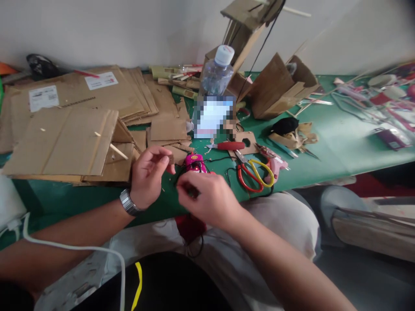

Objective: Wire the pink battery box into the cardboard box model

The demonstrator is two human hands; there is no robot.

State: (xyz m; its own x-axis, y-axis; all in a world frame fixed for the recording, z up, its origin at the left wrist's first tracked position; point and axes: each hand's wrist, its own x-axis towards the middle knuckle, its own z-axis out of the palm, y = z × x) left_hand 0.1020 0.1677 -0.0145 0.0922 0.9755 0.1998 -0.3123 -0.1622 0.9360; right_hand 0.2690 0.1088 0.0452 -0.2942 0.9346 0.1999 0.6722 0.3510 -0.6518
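Note:
My left hand [149, 175], with a metal-band watch [129, 202] on the wrist, is closed over the table's front edge. Thumb and finger pinch a small brown piece [171, 159]. Close by to the right, my right hand [210, 196] is also closed, its fingertips pressed together. Something dark shows under those fingers, too hidden to name. Just behind both hands lies a bright pink object [193, 160] with a yellow label and black cord around it; my right hand covers its near part.
Scissors [251, 183], a red-handled cutter [228, 146] and a pink glue gun [275, 163] lie to the right. Behind stand a plastic bottle [216, 75] and a blurred-out screen [212, 115]. Cardboard sheets [65, 93] and a folded cardboard structure [61, 142] fill the left; a cardboard box [272, 88] stands back right.

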